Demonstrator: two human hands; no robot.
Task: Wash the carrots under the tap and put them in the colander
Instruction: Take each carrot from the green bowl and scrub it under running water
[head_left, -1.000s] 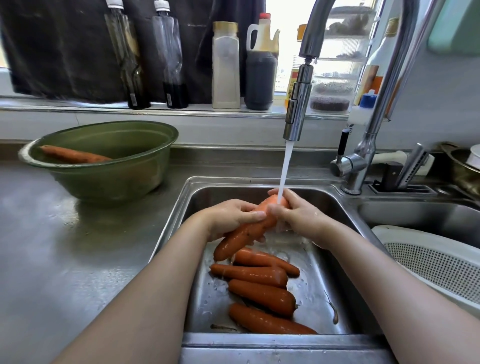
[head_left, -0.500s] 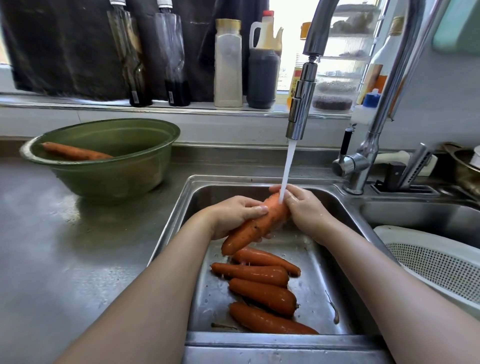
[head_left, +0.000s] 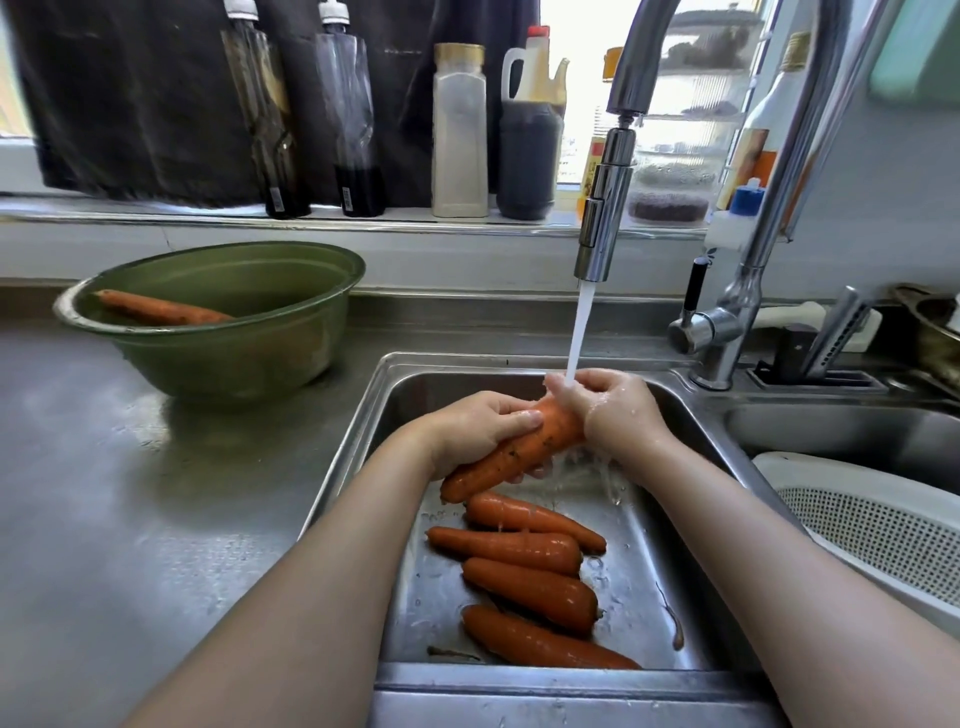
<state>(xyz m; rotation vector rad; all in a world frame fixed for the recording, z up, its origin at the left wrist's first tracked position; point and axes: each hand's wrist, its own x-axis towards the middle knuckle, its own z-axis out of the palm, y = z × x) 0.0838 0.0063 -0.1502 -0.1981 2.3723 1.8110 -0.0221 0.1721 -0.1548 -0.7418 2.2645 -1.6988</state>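
Both hands, left (head_left: 475, 428) and right (head_left: 621, 408), clamp one long orange carrot (head_left: 511, 452) under the steel tap's stream (head_left: 579, 332) above the sink's far edge. Washing is underway. Next it likely goes right, into the white perforated plastic colander (head_left: 878, 525).

Facing a window (head_left: 584, 104), left part covered by a dark curtain (head_left: 130, 104). Admitting bright daylight through the uncovered right part. Supporting a row of bottles (head_left: 460, 130) on a metal-edged sill (head_left: 156, 215) directly beneath. Joining a pale wall strip (head_left: 441, 260) below the sill. Extending a steel counter (head_left: 104, 493) to the left, reflecting daylight in dull patches. Showing a grey wall (head_left: 893, 234) at the far right.
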